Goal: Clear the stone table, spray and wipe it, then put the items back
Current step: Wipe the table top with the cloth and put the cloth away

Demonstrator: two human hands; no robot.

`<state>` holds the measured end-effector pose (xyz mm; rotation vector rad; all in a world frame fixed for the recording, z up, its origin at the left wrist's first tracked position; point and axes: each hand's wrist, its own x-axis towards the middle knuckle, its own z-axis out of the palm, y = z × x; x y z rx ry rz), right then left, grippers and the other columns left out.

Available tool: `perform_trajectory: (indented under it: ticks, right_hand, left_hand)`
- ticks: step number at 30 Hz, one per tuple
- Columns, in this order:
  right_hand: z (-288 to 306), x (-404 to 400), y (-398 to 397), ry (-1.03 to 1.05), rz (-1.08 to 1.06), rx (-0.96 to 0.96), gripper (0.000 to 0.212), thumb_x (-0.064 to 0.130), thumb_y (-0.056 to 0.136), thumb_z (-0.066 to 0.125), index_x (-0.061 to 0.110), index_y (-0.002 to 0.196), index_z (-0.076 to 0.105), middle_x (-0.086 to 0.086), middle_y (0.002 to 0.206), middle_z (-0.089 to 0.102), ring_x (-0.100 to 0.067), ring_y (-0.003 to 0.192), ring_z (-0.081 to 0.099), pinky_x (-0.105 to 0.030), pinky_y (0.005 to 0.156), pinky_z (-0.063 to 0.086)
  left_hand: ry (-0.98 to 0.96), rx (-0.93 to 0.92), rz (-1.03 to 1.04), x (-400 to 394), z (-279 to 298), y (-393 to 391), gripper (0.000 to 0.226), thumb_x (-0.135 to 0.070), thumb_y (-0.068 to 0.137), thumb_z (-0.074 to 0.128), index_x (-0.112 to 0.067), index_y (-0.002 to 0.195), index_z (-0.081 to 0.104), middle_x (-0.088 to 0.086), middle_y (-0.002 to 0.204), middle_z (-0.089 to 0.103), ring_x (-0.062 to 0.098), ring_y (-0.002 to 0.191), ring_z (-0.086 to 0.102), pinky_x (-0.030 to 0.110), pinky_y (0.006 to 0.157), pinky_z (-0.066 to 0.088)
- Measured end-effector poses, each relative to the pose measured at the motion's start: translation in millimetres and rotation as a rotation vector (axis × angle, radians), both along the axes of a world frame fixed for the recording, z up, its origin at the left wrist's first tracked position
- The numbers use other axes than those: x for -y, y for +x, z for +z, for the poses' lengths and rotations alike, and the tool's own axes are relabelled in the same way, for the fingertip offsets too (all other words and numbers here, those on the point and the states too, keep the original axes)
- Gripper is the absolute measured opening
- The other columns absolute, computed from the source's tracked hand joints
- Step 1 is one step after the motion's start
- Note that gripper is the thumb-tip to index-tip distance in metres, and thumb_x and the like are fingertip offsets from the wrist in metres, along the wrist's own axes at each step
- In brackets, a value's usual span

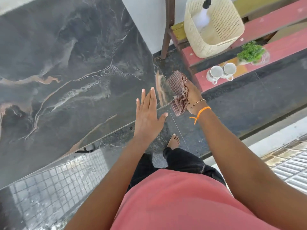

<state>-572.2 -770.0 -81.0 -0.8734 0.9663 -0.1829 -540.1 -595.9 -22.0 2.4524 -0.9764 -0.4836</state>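
The dark veined stone table (69, 67) fills the left of the view, its top bare. My left hand (147, 113) lies flat with straight fingers over the table's near right corner. My right hand (193, 94) grips a bunched checked cloth (177, 90) just past the table's right edge. On the red bench (282, 42) to the right stand two white cups (221, 72), a small green plant (251, 51) and a cream basket (214, 25) with a spray bottle (203, 14) inside.
A brown post (167, 27) of the bench stands close to the table's far right corner. My bare foot (173, 141) is on the dark floor between table and bench. A metal grate (289, 165) lies at the right edge.
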Motion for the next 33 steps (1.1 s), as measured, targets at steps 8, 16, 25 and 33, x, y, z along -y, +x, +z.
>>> perform_trajectory:
  ticks: [8,16,25,33]
  right_hand:
    - [20.2,58.7,-24.1,0.405,-0.448,0.384,0.041,0.032,0.094,0.03,0.015,0.088,0.067,-0.005,0.086,0.071,-0.024,0.089,0.063,-0.032,0.081,0.053]
    - [77.5,91.5,4.6,0.263,-0.25,0.602,0.048,0.04,0.069,0.066,0.01,0.106,0.06,-0.01,0.107,0.062,-0.027,0.1,0.058,-0.042,0.092,0.046]
    - [67.7,190.8,0.5,-0.112,0.134,0.113,0.029,0.023,0.065,0.076,0.017,0.085,0.056,0.003,0.08,0.058,-0.007,0.068,0.057,-0.021,0.066,0.052]
    - [45.8,255.4,22.0,0.167,0.191,0.203,0.038,-0.006,0.089,0.038,0.02,0.114,0.053,-0.005,0.094,0.064,-0.014,0.077,0.063,-0.023,0.068,0.056]
  left_hand:
    - [-0.287,-0.641,0.253,78.7,25.3,10.2,0.054,-0.028,0.094,0.049,-0.02,0.143,0.03,-0.006,0.144,0.041,0.005,0.129,0.039,0.023,0.109,0.027]
    - [-0.32,-0.945,0.23,160.9,23.7,65.6,0.024,-0.033,0.091,0.054,-0.014,0.103,0.062,-0.002,0.106,0.067,0.009,0.097,0.061,0.015,0.087,0.044]
    - [-0.122,-0.83,-0.047,206.6,14.1,130.8,0.022,-0.039,0.091,0.051,-0.021,0.078,0.054,-0.005,0.083,0.061,0.009,0.073,0.057,0.021,0.065,0.041]
    - [-0.334,-1.602,0.394,254.3,-16.6,158.3,0.05,-0.043,0.075,0.062,-0.002,0.103,0.058,0.004,0.082,0.064,0.014,0.071,0.062,0.026,0.068,0.057]
